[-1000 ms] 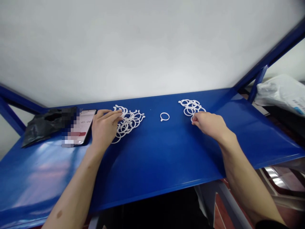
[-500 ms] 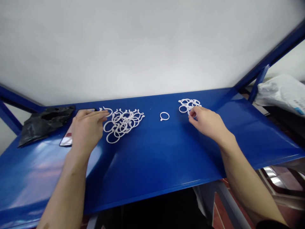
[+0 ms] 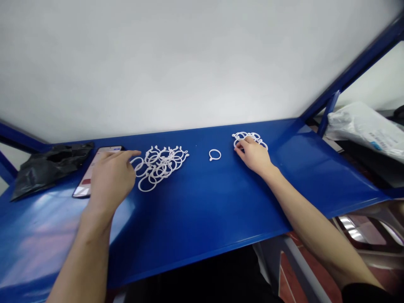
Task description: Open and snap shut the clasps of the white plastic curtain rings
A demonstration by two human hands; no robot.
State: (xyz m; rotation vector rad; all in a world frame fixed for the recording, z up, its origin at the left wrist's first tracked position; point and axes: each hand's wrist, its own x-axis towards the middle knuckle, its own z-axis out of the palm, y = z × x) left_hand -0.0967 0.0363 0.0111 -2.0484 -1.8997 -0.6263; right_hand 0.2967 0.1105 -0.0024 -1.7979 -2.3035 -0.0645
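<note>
Head view: a single white ring (image 3: 215, 150) lay alone on the blue table (image 3: 189, 219), between your two hands and apart from both. Your right hand (image 3: 255, 156) was clearly the nearer; from its fingertips, the single ring was off to the left and slightly closer to you. Being round, it had no long axis to speak of, but its small knob (image 3: 211, 159) pointed left and toward you, away from that hand.

Your right forearm came up slantwise from the lower right, palm down, with the fingers bent over the smaller ring cluster (image 3: 252, 136) and covering part of it. Thumb and fingertips reached down at its near left edge; you could not have told from this angle whether they had closed around a ring.

Your left hand (image 3: 113, 176) was just left of the larger ring cluster (image 3: 166, 160), back of the hand up, partly hiding the phone (image 3: 86, 179). Its index finger stretched right, above or against the leftmost rings, which one was unclear, and the other fingers were curled out of sight, so their grip could not be told. Beyond the phone, at far left, was a black bag (image 3: 47, 168).
</note>
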